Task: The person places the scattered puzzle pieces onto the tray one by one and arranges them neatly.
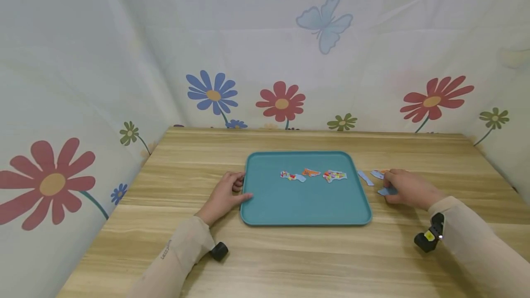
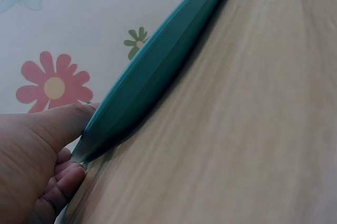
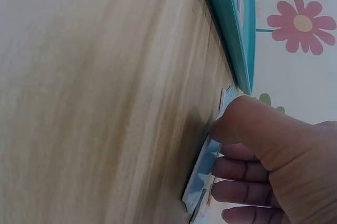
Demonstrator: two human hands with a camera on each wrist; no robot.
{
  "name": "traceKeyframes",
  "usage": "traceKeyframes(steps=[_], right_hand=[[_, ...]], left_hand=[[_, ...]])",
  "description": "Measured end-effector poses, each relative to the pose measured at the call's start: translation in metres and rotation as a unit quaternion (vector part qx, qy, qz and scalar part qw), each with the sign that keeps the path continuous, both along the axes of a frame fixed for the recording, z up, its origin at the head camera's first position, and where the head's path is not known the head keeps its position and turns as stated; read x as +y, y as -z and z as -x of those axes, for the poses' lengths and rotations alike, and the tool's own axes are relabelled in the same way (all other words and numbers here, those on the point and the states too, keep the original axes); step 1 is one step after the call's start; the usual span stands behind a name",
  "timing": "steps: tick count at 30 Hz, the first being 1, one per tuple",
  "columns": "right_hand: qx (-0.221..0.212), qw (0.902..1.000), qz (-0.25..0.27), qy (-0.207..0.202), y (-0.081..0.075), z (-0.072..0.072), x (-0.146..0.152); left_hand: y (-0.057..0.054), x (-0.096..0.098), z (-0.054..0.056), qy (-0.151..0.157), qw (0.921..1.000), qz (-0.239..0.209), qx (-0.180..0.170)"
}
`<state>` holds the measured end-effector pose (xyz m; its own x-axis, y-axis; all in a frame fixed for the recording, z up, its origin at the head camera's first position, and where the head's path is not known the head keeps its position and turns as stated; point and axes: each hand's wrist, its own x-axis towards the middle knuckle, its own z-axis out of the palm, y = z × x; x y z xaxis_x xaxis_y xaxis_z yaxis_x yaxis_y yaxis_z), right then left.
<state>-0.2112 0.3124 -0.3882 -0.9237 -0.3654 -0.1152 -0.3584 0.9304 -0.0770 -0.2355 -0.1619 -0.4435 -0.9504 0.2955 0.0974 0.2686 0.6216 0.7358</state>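
At a wood-grain table, a person's right hand is resting over a flat, pale-blue, cardlike piece near the right side of a rectangular teal plastic tray. The fingers are bending down around the piece; from where I am standing, I cannot tell whether they are pinching it or merely touching it. The tray is lying to this hand's left, and the right hand is clearly the nearer to the piece, whose long axis is staying partly hidden. Between hand and tray, a narrow pale-blue cardlike strip is slanting toward the person and rightward. A white-and-orange cardlike piece is poking out by the fingers. Opposite, the left hand is gripping the tray's left rim, while three multicoloured cardlike scraps are lying on the tray.
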Motion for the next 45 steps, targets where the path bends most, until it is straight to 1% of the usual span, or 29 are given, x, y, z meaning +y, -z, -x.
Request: traceKeyframes(steps=[4, 13, 20, 28, 36, 41, 45], right_hand=[[0.003, 1.0000, 0.001, -0.004, 0.001, 0.001, 0.001], [-0.010, 0.9999, -0.002, 0.001, 0.000, 0.001, 0.002], [-0.016, 0.9996, 0.021, 0.004, -0.006, 0.000, 0.001], [0.022, 0.9991, 0.036, -0.011, -0.021, 0.000, -0.009], [0.062, 0.9968, 0.034, -0.038, -0.036, 0.002, -0.031], [0.062, 0.9967, 0.036, -0.039, -0.043, 0.003, -0.043], [0.068, 0.9961, 0.039, -0.041, -0.044, 0.005, -0.052]], left_hand=[[-0.001, 0.001, -0.001, -0.001, 1.0000, -0.001, 0.002], [-0.002, 0.001, -0.001, -0.001, 1.0000, 0.000, 0.003], [-0.003, 0.002, -0.002, 0.000, 1.0000, -0.004, 0.000], [-0.002, 0.001, -0.001, -0.001, 1.0000, 0.002, 0.000], [-0.001, 0.000, -0.001, -0.001, 1.0000, -0.001, -0.002], [0.000, 0.000, 0.000, 0.001, 1.0000, 0.002, -0.001], [0.001, 0.000, 0.001, 0.002, 1.0000, 0.000, 0.001]])
